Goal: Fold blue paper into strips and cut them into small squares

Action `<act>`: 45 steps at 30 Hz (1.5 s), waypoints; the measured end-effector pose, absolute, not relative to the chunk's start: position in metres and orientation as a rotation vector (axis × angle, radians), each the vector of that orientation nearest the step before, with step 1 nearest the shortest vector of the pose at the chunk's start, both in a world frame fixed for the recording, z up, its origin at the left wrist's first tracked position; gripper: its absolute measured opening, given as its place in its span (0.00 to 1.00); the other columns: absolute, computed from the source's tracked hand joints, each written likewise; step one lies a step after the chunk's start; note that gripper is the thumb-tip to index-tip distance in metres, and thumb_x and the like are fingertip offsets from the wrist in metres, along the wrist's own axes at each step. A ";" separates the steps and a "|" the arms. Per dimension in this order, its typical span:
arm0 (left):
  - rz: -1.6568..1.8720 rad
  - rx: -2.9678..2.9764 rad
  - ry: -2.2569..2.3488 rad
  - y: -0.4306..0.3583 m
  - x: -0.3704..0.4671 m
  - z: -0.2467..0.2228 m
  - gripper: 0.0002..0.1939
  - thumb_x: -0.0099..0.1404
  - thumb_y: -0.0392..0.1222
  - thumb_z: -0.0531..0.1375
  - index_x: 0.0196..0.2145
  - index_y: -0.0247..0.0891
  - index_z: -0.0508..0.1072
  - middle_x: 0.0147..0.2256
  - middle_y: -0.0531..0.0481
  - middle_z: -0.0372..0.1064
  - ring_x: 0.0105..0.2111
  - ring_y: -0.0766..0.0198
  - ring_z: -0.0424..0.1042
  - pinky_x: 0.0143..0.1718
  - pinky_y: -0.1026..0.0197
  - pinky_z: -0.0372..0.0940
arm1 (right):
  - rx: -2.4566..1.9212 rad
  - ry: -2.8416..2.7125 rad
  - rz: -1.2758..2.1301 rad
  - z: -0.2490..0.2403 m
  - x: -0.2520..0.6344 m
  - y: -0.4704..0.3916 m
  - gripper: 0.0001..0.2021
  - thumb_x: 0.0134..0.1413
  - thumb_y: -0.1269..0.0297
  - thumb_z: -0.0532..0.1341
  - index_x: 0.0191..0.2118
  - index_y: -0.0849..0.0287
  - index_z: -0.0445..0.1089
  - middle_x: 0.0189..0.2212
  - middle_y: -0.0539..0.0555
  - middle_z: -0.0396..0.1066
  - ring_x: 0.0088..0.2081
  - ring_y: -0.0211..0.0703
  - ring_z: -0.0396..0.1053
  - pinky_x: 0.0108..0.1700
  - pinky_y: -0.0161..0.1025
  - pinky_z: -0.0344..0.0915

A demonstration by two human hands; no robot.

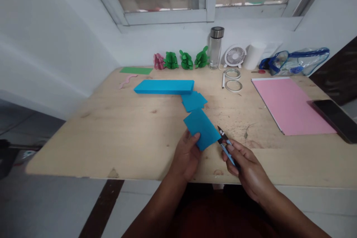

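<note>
Between the thumb and fingers of my left hand (188,154) is a blue paper piece (202,128), held above the near part of the table. My right hand (245,161) grips a pair of scissors (228,152) with light-blue handles and dark blades. The blades are parted, and the paper's right corner lies at them; whether they are cutting it I cannot tell. Just beyond, smaller blue paper pieces (194,101) lie loosely stacked. Partly over them rests a long folded stack of blue paper (164,86).
Green and pink paper figures (186,59), a glass bottle (215,48) and a small fan (235,56) line the wall. Tape rolls (233,86) and a white pen (223,80) lie before them. At right are pink sheets (292,106), a phone (336,119) and a clear pouch (306,61).
</note>
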State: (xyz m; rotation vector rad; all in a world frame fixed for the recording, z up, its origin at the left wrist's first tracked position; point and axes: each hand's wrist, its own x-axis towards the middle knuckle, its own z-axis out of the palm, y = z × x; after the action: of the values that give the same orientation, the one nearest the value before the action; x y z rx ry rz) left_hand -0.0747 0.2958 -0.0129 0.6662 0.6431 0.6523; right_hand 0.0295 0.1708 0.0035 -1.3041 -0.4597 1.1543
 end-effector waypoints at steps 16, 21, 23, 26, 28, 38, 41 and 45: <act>0.594 0.511 0.652 0.293 -0.065 -0.009 0.15 0.50 0.38 0.68 0.36 0.35 0.72 0.34 0.49 0.74 0.32 0.62 0.73 0.32 0.63 0.70 | -1.295 -0.360 1.123 0.007 0.021 0.171 0.14 0.57 0.50 0.60 0.35 0.58 0.67 0.27 0.47 0.62 0.19 0.28 0.47 0.21 0.35 0.41; 0.663 0.532 0.673 0.290 -0.061 -0.010 0.17 0.48 0.40 0.71 0.34 0.34 0.72 0.31 0.49 0.74 0.28 0.66 0.72 0.29 0.65 0.69 | -1.310 -0.338 1.117 0.005 0.020 0.171 0.16 0.56 0.49 0.60 0.32 0.59 0.68 0.26 0.47 0.63 0.19 0.27 0.47 0.21 0.35 0.40; 0.698 0.566 0.692 0.289 -0.060 -0.011 0.19 0.48 0.44 0.72 0.34 0.33 0.72 0.31 0.48 0.74 0.28 0.66 0.72 0.28 0.65 0.68 | -1.312 -0.329 1.113 0.003 0.020 0.170 0.17 0.56 0.48 0.60 0.31 0.59 0.68 0.26 0.48 0.63 0.19 0.27 0.48 0.21 0.35 0.40; 0.746 0.629 0.718 0.287 -0.061 -0.013 0.20 0.50 0.49 0.71 0.34 0.33 0.72 0.31 0.48 0.75 0.27 0.65 0.72 0.27 0.64 0.68 | -1.322 -0.301 1.098 0.001 0.019 0.168 0.19 0.56 0.46 0.59 0.34 0.59 0.70 0.26 0.48 0.63 0.19 0.27 0.49 0.22 0.35 0.42; 0.758 0.659 0.731 0.286 -0.061 -0.014 0.19 0.51 0.50 0.70 0.33 0.33 0.72 0.30 0.48 0.75 0.26 0.65 0.72 0.26 0.65 0.67 | -1.330 -0.277 1.093 0.000 0.018 0.167 0.20 0.56 0.45 0.59 0.35 0.60 0.71 0.26 0.49 0.63 0.19 0.28 0.49 0.22 0.35 0.43; 0.752 0.782 0.757 0.284 -0.066 -0.014 0.19 0.53 0.53 0.67 0.30 0.33 0.71 0.24 0.50 0.72 0.23 0.65 0.71 0.27 0.63 0.66 | -1.297 -0.206 1.156 -0.006 0.012 0.168 0.21 0.58 0.45 0.55 0.36 0.61 0.71 0.24 0.49 0.62 0.20 0.29 0.48 0.24 0.35 0.44; 0.782 0.773 0.809 0.283 -0.068 -0.016 0.21 0.51 0.53 0.69 0.32 0.34 0.71 0.26 0.50 0.72 0.23 0.65 0.71 0.26 0.63 0.67 | -1.294 -0.178 1.165 -0.009 0.011 0.167 0.21 0.58 0.46 0.55 0.37 0.61 0.72 0.24 0.48 0.61 0.20 0.29 0.48 0.23 0.35 0.44; 0.780 0.784 0.839 0.281 -0.069 -0.018 0.21 0.51 0.55 0.68 0.30 0.34 0.70 0.26 0.50 0.72 0.23 0.64 0.71 0.27 0.62 0.67 | -1.251 -0.123 1.179 -0.010 0.009 0.167 0.21 0.57 0.45 0.57 0.36 0.62 0.72 0.24 0.48 0.61 0.20 0.28 0.47 0.22 0.34 0.43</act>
State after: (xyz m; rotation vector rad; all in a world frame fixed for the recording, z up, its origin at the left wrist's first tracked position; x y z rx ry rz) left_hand -0.0686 0.2807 -0.0180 0.7844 0.8386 0.7799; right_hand 0.0090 0.1667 -0.0099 -1.2513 -0.1228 1.1786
